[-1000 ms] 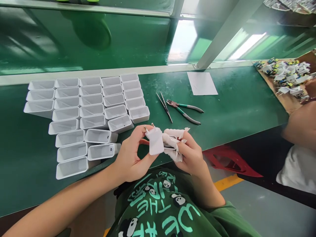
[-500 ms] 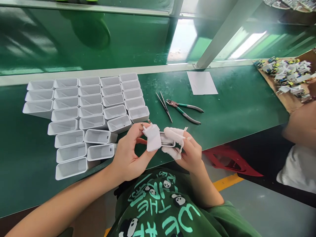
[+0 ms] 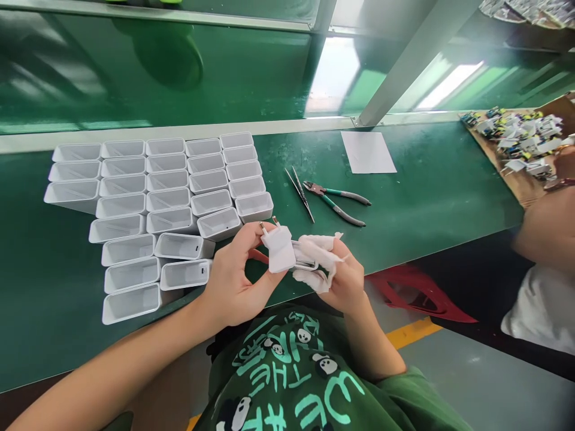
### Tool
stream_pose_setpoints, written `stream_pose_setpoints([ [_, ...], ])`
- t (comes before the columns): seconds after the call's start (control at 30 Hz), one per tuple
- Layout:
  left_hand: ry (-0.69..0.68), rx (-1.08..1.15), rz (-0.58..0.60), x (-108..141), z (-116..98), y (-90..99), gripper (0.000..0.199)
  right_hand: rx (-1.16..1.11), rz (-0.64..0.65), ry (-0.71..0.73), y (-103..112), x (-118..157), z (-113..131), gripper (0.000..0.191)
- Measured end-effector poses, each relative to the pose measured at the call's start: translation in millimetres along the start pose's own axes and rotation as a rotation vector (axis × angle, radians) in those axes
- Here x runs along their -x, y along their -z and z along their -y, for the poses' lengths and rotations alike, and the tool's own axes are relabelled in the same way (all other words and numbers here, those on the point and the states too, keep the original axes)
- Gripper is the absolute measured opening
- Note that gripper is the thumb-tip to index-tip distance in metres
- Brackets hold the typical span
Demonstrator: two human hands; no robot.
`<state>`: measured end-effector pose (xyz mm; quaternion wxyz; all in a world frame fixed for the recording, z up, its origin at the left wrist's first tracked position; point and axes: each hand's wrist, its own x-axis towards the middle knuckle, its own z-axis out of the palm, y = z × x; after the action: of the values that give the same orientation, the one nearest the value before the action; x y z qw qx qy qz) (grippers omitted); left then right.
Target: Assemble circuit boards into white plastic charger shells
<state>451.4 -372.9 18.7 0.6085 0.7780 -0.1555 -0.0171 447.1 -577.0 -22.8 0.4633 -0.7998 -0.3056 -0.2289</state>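
A white two-pin plug housing is pinched between the thumb and fingers of my left hand, its metal pins pointing up and left. The fingers of my right hand are wrapped in white covers and close round the housing's open right end, where a rim and something inside show. What the inner part is, I cannot make out. Left of my hands stand rows of white open boxes. Beyond my hands, tweezers lie beside pliers with green and grey handles.
A white paper sheet lies at the back of the green table. At the far right is a cardboard box of small parts, with another person's arm next to it. A red stool stands below the table edge.
The covered fingers of my right hand have shifted slightly on the housing's open end. The plug housing is tilted a little differently. The view has moved slightly.
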Motion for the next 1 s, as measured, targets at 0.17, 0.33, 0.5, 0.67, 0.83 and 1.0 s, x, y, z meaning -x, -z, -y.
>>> stream_pose_setpoints([
  [0.17,0.0,-0.017,-0.014,-0.2,2.4,-0.3,0.03,0.059,-0.004,-0.012,-3.6,4.0,2.0,0.016],
  [0.33,-0.005,-0.023,-0.012,-1.8,2.9,0.2,0.027,0.027,-0.018,-0.018,-6.5,2.8,3.0,0.03],
  [0.5,-0.033,-0.053,-0.019,-2.0,0.0,1.2,0.027,0.014,0.0,0.0,-8.3,3.1,1.6,0.031],
  [0.67,-0.021,-0.073,-0.023,-3.8,4.0,-0.1,0.029,0.059,0.018,-0.003,-11.6,6.1,1.5,0.008],
  [0.83,0.001,-0.057,-0.023,-3.5,7.0,-0.9,0.026,-0.003,0.085,-0.09,-13.9,12.1,-2.3,0.039],
  [1.0,-0.033,-0.048,-0.041,-1.4,4.9,-1.9,0.028,-0.175,0.006,-0.16,-16.4,21.2,-7.2,0.077],
])
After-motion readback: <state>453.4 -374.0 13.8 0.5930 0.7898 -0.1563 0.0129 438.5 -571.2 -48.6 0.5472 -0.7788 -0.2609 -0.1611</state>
